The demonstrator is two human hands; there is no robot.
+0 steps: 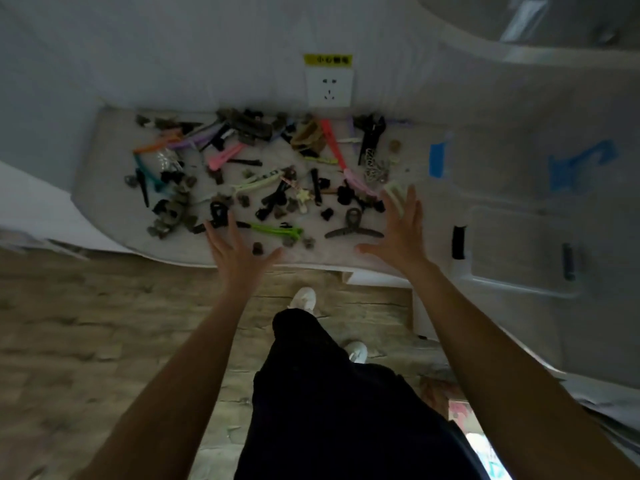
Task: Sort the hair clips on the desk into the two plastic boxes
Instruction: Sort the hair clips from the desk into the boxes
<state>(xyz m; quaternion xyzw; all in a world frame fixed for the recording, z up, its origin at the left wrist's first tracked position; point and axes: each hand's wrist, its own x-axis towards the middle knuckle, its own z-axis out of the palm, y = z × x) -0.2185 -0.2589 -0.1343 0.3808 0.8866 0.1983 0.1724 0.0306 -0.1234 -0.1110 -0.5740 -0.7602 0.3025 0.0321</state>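
Observation:
Several hair clips lie scattered across the white desk (104,188): a green clip (277,231), a grey claw clip (354,226), a pink clip (225,155), a red clip (330,140) and many dark small ones. My left hand (235,252) hovers over the desk's front edge, fingers spread, holding nothing. My right hand (400,233) is spread beside the grey claw clip, its fingertips near a pale clip (394,194). A clear plastic box (519,247) sits at the right; I see only this one box.
A wall socket (329,86) with a yellow label is on the wall behind the desk. Blue tape strips (438,159) mark the desk's right part. Below are a wooden floor, my dark trousers and white shoes (303,297).

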